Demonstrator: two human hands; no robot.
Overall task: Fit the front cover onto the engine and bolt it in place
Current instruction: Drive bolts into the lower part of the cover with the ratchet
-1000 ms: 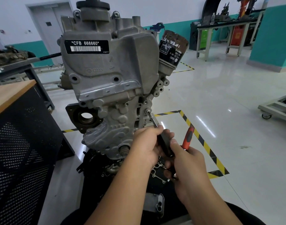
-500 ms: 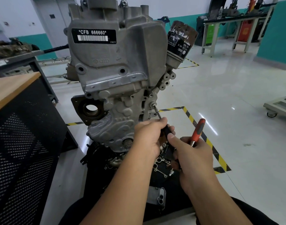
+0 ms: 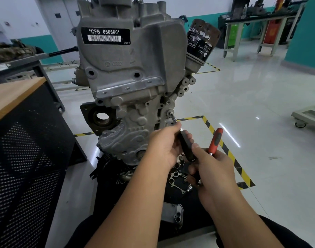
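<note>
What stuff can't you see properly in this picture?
Head view only:
- Black tool handle: partly covered by left hand and right hand.
- Bolt: too small to judge tightness.
- Engine top: cut off by the frame edge.
- Oil filter label: too blurred to read fully.

An automotive training workshop: a bare engine (image 3: 131, 83) stands upright on the glossy floor (image 3: 251, 108) with yellow-black hazard tape (image 3: 230, 154), steel workbenches (image 3: 257, 25) along teal-banded walls (image 3: 303, 31).
</note>
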